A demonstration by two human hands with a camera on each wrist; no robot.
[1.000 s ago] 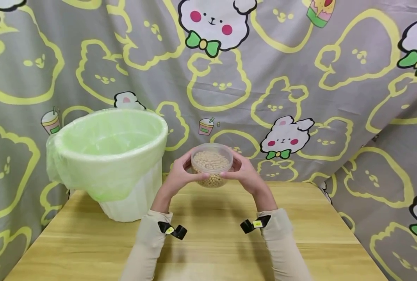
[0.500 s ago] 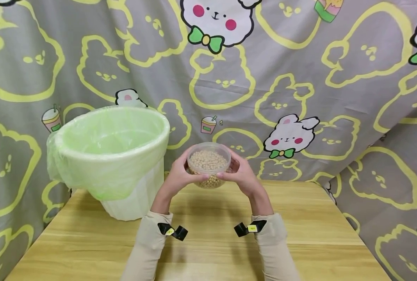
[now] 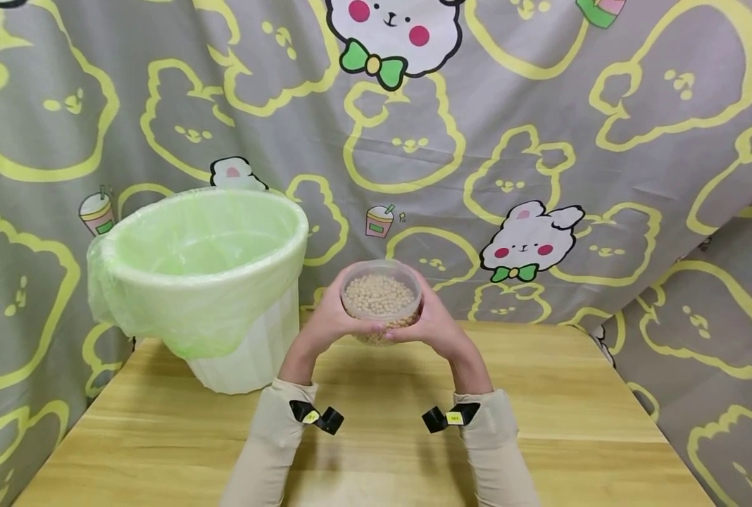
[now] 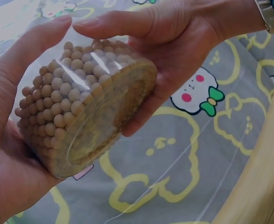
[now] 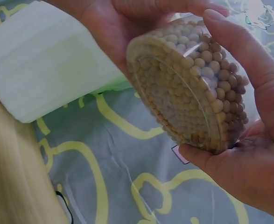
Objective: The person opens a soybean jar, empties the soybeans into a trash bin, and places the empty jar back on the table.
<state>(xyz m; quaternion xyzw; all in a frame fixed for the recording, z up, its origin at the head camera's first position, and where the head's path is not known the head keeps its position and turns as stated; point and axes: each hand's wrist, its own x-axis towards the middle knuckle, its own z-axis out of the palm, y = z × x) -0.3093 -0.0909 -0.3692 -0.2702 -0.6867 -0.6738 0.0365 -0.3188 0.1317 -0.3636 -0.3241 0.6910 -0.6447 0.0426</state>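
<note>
A round clear plastic tub [image 3: 381, 297] full of small beige balls is held up above the table by both hands. My left hand [image 3: 333, 317] grips its left side, and my right hand [image 3: 433, 320] grips the right side. The thumbs lie across the near wall, their tips almost meeting. From below, the left wrist view shows the tub's bottom [image 4: 106, 123] tilted, with tan balls [image 4: 57, 100] packed against the wall. The same tub [image 5: 183, 88] sits between the two hands in the right wrist view. No lid shows on its top.
A white bin [image 3: 249, 359] with a pale green liner bag [image 3: 179, 310] over its rim stands on the table's left side. The wooden table [image 3: 560, 415] reaches back to a grey cartoon-print curtain [image 3: 414, 162]. Black wrist cameras [image 3: 317, 417] are strapped to both sleeves.
Both hands still hold the tub, which has shifted only slightly. The thumbs have moved closer together across its near wall. The head view has tilted and turned a little.
</note>
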